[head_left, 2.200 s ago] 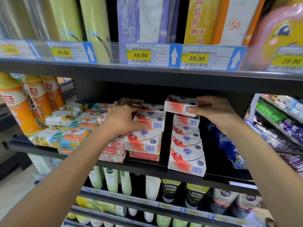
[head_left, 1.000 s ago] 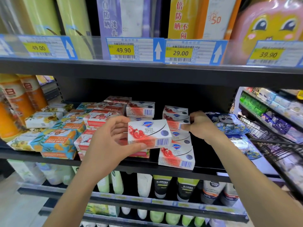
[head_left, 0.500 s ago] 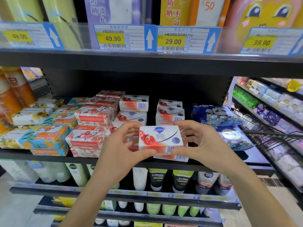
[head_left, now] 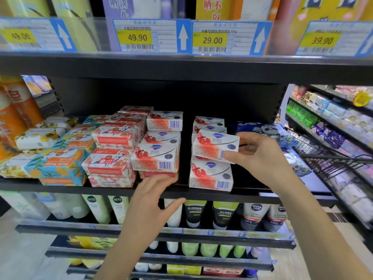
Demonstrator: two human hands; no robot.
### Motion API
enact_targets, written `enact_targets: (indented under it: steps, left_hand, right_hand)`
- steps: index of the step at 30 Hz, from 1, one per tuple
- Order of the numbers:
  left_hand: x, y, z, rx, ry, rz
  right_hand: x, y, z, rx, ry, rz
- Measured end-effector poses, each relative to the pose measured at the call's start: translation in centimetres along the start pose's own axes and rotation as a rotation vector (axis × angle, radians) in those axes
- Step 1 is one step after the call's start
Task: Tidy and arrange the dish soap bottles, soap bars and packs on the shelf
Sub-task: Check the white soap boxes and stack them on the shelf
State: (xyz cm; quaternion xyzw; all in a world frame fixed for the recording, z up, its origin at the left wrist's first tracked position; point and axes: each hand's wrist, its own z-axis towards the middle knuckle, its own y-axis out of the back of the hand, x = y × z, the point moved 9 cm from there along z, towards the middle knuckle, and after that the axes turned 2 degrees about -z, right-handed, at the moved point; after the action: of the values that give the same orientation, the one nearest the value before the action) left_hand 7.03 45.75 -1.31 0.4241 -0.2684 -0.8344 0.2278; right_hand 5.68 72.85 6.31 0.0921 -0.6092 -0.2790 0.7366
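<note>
Honestly, soap box (head_left: 215, 145) looks light and stiff; right hand (head_left: 260, 158) pinches its 3 o'clock end, left hand (head_left: 153, 190) rests loose-fingered on the 9 o'clock stack (head_left: 155, 156).

one head-worn wide-angle camera, facing forward and slightly down, square onto black metal shelf (head_left: 101, 191) of soap boxes (head_left: 155, 158). close: arm's reach, right hand (head_left: 260, 158) pinching white-and-red cardboard soap box (head_left: 212, 146) mid-frame. yellow-and-blue paper price tags (head_left: 153, 36) along top; black wire rack (head_left: 333, 157) at right edge.

Four price tags (head_left: 151, 36), two hands (head_left: 260, 156), two stacks of red-white soap boxes (head_left: 156, 157).
</note>
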Motion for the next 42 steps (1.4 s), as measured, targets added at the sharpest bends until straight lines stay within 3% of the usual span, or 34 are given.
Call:
enact_targets:
  steps: [6, 13, 18, 27, 32, 34, 42]
  left_hand:
    - [1.8, -2.1, -0.4, -0.106, -0.171, 0.157]
    - [2.0, -2.1, -0.4, -0.147, -0.174, 0.132]
    - [2.0, -2.0, -0.4, -0.159, -0.148, 0.101]
    - [1.6, -1.9, -0.8, -0.127, -0.15, 0.072]
    - [-1.7, 2.9, -0.5, -0.254, -0.311, 0.186]
    - [-2.4, 6.1, 0.9, -0.29, -0.293, 0.217]
    - [-3.0, 9.5, 8.0, 0.061, -0.14, 0.541]
  right_hand:
    - [-1.4, -2.2, 2.2, 0.028, 0.008, -0.073]
    - [-1.3, -2.3, 1.7, 0.019, 0.037, -0.114]
    - [3.6, -1.7, 1.5, -0.089, 0.15, -0.268]
    - [7.7, -12.0, 11.1, 0.326, 0.153, -0.486]
    - [7.0, -13.5, 13.3, 0.344, 0.159, -0.557]
    - [6.8, -13.5, 13.4, 0.313, 0.157, -0.536]
    - [6.1, -11.1, 11.7, 0.159, 0.115, -0.311]
